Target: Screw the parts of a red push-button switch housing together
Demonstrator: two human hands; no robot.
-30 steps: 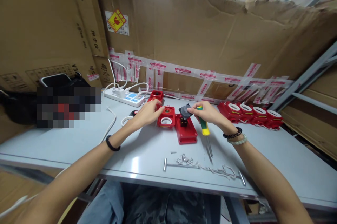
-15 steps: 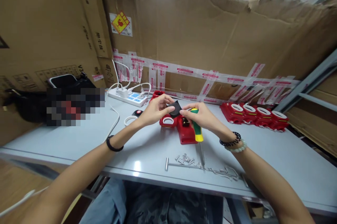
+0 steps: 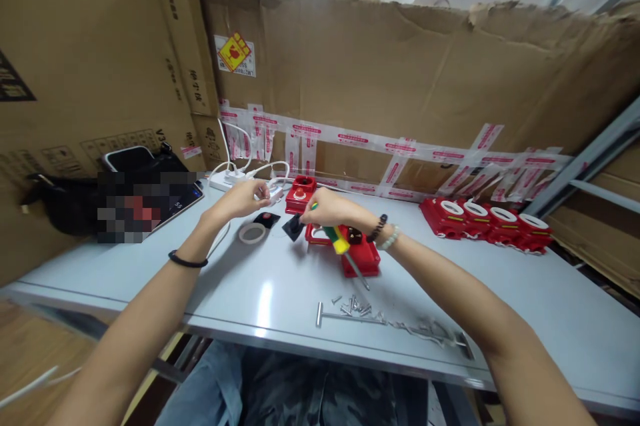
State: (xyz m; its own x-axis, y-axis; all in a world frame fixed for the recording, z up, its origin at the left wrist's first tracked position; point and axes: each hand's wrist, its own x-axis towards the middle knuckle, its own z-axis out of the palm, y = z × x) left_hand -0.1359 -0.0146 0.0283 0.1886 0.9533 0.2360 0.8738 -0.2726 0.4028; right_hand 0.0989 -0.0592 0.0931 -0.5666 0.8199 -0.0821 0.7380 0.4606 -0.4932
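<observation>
A green-and-yellow-handled screwdriver (image 3: 336,239) is gripped in the closed fingers of the right hand (image 3: 333,209), its metal shaft slanting down toward the open red plastic housing (image 3: 361,254) on the grey table (image 3: 525,306). A small black square pad (image 3: 293,227) is seen at the fingertips of the same hand, just left of the housing. The left hand (image 3: 243,198) is held above a pale ring of tape (image 3: 251,233), fingers loosely curled, nothing seen gripped. Behind it a white power strip with cables (image 3: 235,177) is placed. A small red push-button box (image 3: 300,192) stands behind the hands. Loose silver screws (image 3: 353,306) are scattered nearer the table's front edge. A row of red housings with white rings (image 3: 487,221) is lined up to the right, against the taped cardboard wall (image 3: 400,93).
</observation>
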